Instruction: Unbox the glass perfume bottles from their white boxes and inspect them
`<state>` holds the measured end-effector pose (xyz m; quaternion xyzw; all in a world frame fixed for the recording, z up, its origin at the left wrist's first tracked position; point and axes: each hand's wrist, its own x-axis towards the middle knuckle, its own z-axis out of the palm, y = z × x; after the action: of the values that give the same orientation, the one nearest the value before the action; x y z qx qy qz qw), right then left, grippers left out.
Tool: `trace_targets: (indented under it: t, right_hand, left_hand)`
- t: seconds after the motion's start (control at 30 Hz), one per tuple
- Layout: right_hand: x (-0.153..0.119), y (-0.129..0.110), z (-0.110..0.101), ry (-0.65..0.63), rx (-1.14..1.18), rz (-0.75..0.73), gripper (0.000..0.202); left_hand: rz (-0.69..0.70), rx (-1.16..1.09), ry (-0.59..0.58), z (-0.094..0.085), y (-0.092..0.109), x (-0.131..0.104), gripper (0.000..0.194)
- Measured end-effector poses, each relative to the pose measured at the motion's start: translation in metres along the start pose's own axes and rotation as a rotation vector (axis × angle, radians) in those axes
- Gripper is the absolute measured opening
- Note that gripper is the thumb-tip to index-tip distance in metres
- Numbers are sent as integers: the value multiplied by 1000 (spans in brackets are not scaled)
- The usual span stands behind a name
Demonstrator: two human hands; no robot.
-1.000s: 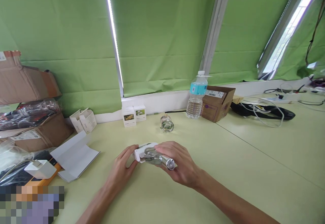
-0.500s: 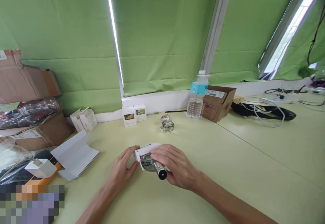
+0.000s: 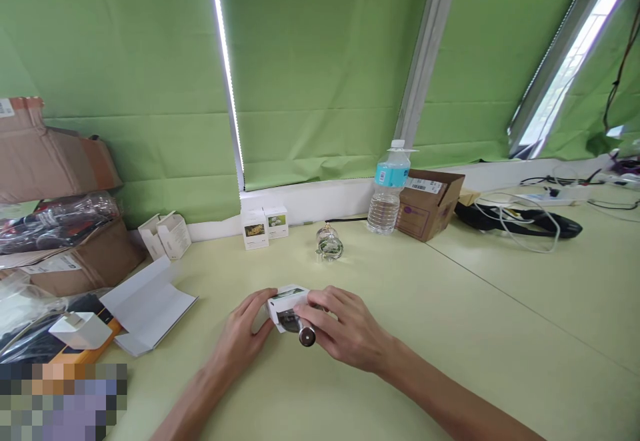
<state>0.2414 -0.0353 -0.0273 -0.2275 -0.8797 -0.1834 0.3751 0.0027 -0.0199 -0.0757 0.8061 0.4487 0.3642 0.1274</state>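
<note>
My left hand (image 3: 245,327) grips a small white carton (image 3: 291,292) by its left side, fingers on top and thumb below. A perfume bottle (image 3: 289,321) of dark-looking glass, with a shiny silver cap (image 3: 307,335), lies partly inside the carton's open end, cap pointing toward me. My right hand (image 3: 345,327) is closed round the bottle and the right side of the carton, its fingertips by the cap. Beyond my hands, small glass bottles (image 3: 330,246) stand on the table, and two white cartons with printed pictures (image 3: 256,229) stand near the wall.
On the left lie an unfolded white card (image 3: 150,307), a white adapter (image 3: 80,331) and stacked cardboard boxes (image 3: 75,154). Open cream cartons (image 3: 167,235) stand by the wall. A water bottle (image 3: 389,191), a brown box (image 3: 430,204) and a black object with cables (image 3: 520,221) are at the right back.
The perfume bottle has moved deeper into the white carton, so less glass shows. The carton has tilted and its printed top now shows. My right hand has shifted slightly left; the left hand barely moved.
</note>
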Motion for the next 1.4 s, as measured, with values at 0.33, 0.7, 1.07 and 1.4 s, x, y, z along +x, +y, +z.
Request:
trace_targets:
  t: [0.33, 0.7, 1.07, 1.4]
  right_hand:
    - [0, -2, 1, -73, 67, 55, 28]
    - [1, -2, 1, -71, 128, 48, 17]
    - [1, -5, 0, -132, 112, 44, 27]
    - [1, -5, 6, -151, 81, 4, 26]
  left_hand:
    - [29, -29, -19, 3, -5, -1, 41]
    - [53, -13, -1, 4, -6, -2, 45]
    - [86, 12, 23, 2, -3, -1, 45]
    - [125, 31, 15, 3, -3, -1, 41]
